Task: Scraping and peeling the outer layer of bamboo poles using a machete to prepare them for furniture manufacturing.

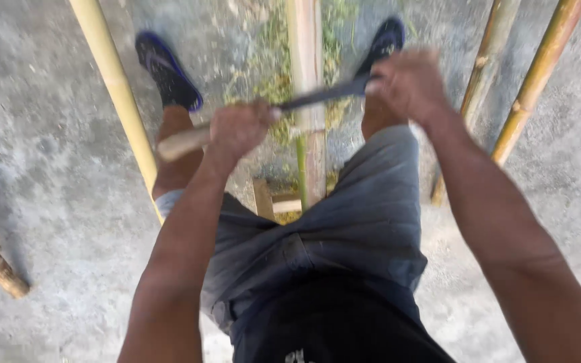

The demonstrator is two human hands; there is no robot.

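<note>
Gripping dark flat blade point(321, 97) (wooden handle) over bamboo point(306, 81)

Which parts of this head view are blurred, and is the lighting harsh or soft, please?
In the head view, motion blur smears both the left hand and the right hand and the long blade held between them; the concrete floor and the bamboo pole are sharper; the daylight is soft, with no hard shadows or glare.

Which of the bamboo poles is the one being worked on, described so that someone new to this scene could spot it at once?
Start at the grey concrete floor and find the person's two feet in dark sandals. The bamboo pole runs between them, straight under the blade that the left hand and right hand hold across it. Unlike the smooth yellow poles at either side, it is pale and scraped, with green shavings around it.
</note>
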